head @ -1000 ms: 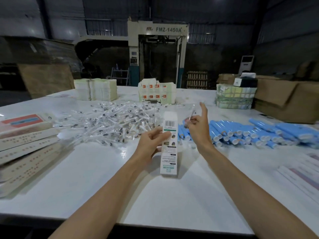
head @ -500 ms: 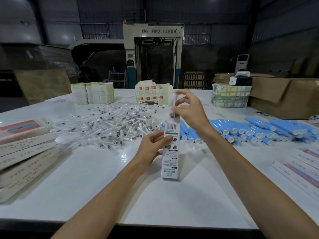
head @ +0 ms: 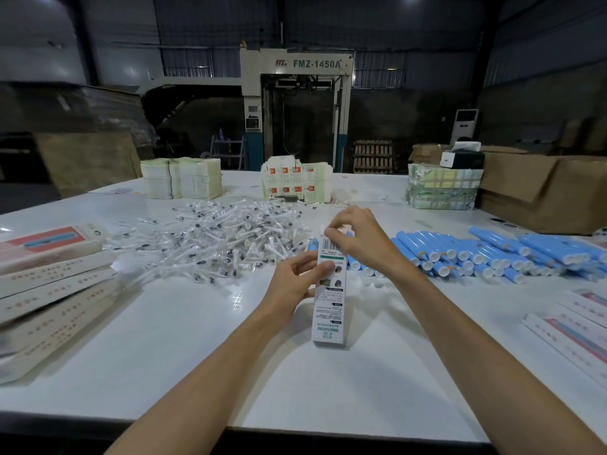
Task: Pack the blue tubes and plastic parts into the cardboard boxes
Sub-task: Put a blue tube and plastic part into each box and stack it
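Now, with the carton [head: 329, 310] upright near the middle of the desk [head: 197, 339], our left hand [head: 297, 280] gripping its side and our right hand [head: 358, 234] pinching its top end, we should brace it and work gently, lest it tip onto the blue tubes [head: 460, 254] just behind.

Dim hall; overhead lamps glare on the white tabletop [head: 184, 339], arms cast soft shadows, wide-angle edges bend and blur.

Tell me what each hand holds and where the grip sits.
The left hand grips the white carton around its upper half. The right hand pinches the carton's top end, by the barcode; whether it holds anything else cannot be told.
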